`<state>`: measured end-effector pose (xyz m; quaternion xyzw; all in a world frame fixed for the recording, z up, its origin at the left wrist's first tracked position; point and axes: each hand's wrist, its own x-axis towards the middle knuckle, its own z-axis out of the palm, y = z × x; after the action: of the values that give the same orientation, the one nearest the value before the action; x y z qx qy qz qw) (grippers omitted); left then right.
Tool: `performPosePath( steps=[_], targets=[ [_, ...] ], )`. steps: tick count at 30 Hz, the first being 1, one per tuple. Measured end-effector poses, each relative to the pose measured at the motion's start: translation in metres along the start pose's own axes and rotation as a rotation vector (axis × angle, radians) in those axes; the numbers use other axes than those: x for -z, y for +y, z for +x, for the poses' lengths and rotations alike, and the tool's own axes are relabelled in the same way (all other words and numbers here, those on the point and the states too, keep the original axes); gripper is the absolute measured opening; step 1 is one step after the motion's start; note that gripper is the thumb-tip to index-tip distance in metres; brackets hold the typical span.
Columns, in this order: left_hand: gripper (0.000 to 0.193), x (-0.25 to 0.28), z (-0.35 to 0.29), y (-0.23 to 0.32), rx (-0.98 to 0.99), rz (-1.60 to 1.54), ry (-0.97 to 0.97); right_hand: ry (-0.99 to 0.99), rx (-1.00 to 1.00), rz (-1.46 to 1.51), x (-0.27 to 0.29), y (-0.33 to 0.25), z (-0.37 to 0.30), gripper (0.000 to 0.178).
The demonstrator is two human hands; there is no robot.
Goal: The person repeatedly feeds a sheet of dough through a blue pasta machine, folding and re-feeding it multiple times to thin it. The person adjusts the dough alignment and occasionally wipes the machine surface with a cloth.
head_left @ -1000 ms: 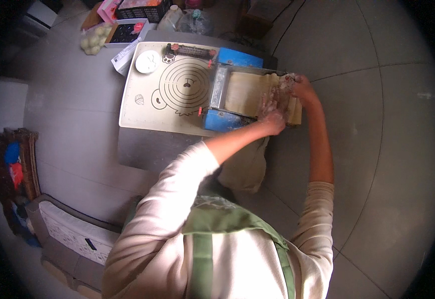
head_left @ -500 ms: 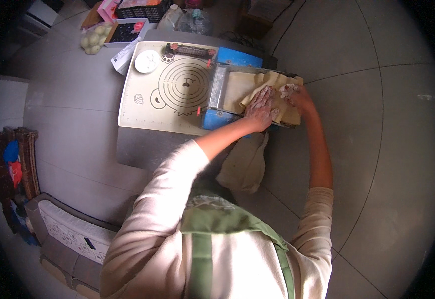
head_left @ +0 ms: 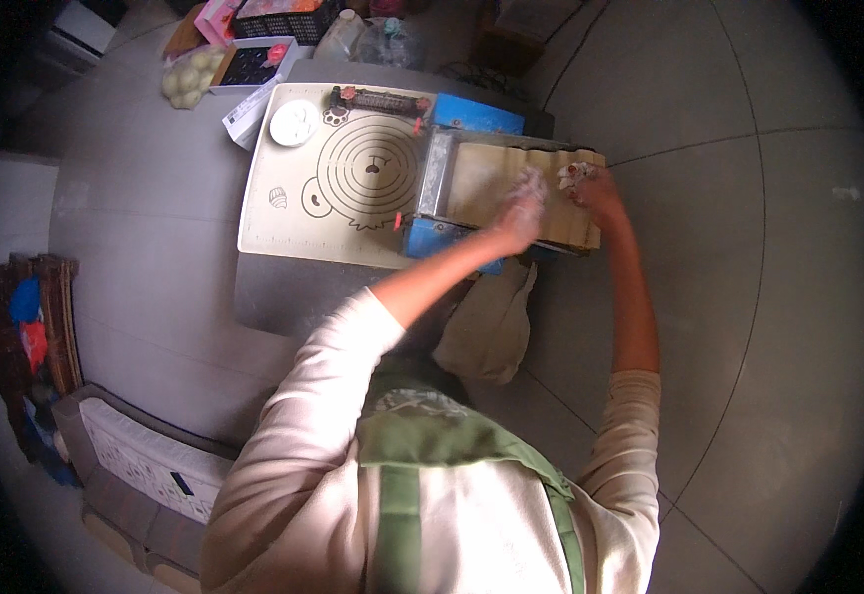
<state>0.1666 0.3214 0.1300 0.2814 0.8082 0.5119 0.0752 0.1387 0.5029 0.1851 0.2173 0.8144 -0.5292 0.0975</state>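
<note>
A pale yellow sheet of dough (head_left: 565, 220) lies in gentle folds across the metal tray of a dough-rolling machine with blue sides (head_left: 478, 114). Flour whitens both of my hands. Over the dough's left part is my left hand (head_left: 523, 210), its fingers smeared by motion. My right hand (head_left: 595, 188) is at the dough's right part, with its fingers curled in and floury; whether they pinch the dough is hidden. A metal roller cover (head_left: 436, 173) spans the machine left of the dough.
Left of the machine, a cream mat (head_left: 263, 223) with printed rings covers the table, bearing a white bowl (head_left: 294, 123) and a dark roller attachment (head_left: 380, 100). A cloth (head_left: 486, 332) hangs at the near side. Boxes and a bag of round pale things (head_left: 191, 79) stand behind.
The dough's raised, crumpled left edge now lies flatter and straighter along the tray. My left hand has lifted from lying flat, its fingers drawn together; my right hand has barely moved.
</note>
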Motion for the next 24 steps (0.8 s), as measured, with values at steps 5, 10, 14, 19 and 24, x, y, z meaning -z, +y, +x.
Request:
performPosePath(
  steps=[5,10,14,19,24],
  targets=[
    [0.052,0.010,0.006,-0.029,0.370,0.322,0.096,0.024,-0.099,-0.017,0.011,0.018,0.014,0.030],
    [0.066,-0.031,0.021,-0.016,0.186,0.496,-0.283,0.075,-0.068,-0.002,-0.015,-0.031,-0.014,0.021],
    [0.061,-0.031,-0.010,0.002,0.082,0.216,-0.326,0.000,-0.073,-0.041,-0.007,-0.027,-0.009,0.018],
    [0.058,0.070,-0.015,0.010,0.352,0.185,-0.765,0.088,-0.026,0.016,0.006,0.023,0.015,0.016],
    [0.059,0.035,-0.011,-0.047,0.124,0.363,-0.134,-0.017,-0.083,0.026,0.002,0.004,0.016,0.016]
  ],
)
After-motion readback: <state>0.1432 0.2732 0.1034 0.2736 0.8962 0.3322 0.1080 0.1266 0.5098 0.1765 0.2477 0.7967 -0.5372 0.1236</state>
